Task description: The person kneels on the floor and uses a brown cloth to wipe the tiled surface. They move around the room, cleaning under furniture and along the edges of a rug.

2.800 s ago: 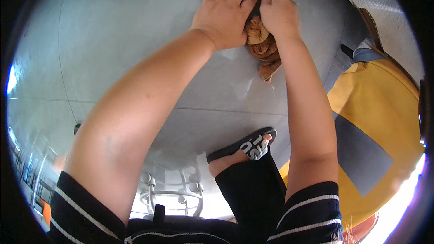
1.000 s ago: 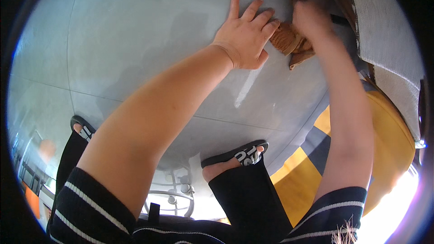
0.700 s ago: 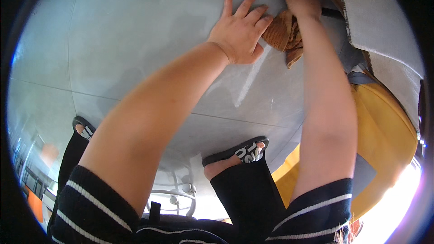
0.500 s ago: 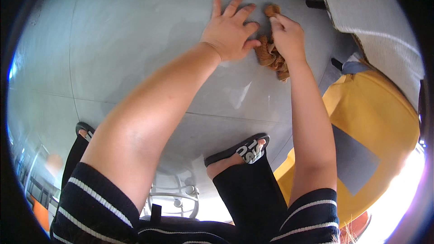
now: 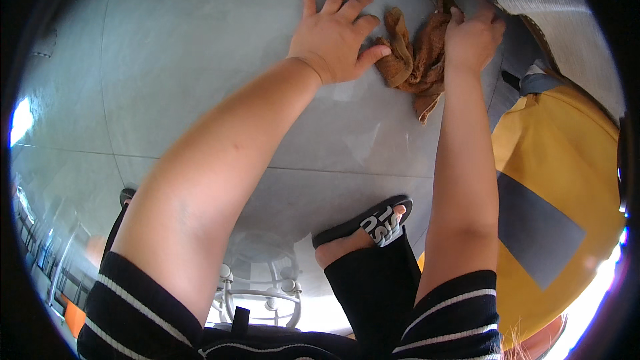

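Hands are both down on the grey tiled floor (image 5: 200,80): left hand (image 5: 331,37) flat with fingers spread, thumb touching the crumpled brown rag (image 5: 415,60) at its 3 o'clock. Right hand (image 5: 472,35) has fingers curled, gripping the rag's right edge, with a yellow bag (image 5: 567,160) off at 5 o'clock.

Broad grey tiled floor (image 5: 200,80) is lying open to the left of the left hand (image 5: 331,39), giving wide passage there. To the right, a pale slanted board (image 5: 533,0) is crowding the right hand (image 5: 472,35), and a large yellow bag with a grey patch (image 5: 560,180) is blocking the lower right. A crumpled brown cloth (image 5: 417,60) is filling the gap between both hands.
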{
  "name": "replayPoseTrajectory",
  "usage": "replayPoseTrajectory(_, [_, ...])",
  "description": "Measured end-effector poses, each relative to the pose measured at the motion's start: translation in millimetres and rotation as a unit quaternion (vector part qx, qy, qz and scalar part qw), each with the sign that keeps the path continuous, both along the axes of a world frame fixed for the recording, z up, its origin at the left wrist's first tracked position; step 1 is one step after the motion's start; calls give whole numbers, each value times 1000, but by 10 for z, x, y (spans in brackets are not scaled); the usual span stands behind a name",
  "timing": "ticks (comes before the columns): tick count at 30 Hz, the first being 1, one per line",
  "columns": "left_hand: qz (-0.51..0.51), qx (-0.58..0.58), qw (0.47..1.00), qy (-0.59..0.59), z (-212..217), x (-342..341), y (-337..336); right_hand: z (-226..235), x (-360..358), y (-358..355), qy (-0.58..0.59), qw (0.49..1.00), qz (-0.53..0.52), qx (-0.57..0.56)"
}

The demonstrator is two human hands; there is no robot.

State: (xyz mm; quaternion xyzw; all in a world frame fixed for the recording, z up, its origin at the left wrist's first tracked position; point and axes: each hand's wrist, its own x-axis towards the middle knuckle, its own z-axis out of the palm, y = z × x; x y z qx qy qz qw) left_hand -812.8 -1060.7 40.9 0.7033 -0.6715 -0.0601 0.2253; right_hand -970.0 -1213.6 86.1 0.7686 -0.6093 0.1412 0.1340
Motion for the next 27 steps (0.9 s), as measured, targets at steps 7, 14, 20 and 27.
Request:
replayPoseTrajectory(7, [2,2,1000,13,8,-12,6,-507,16,17,102,981,131,95])
replayPoseTrajectory(14, [-2,-6,1000,22,23,-30,-25,-187,765,-337,127,978,160,37])
replayPoseTrajectory(20, [-14,6,999,37,51,31,-62,-588,492,-499,166,938,303,-14])
replayPoseTrajectory(27, [-31,54,998,33,67,77,-106,-356,582,-124,143,939,272,153])
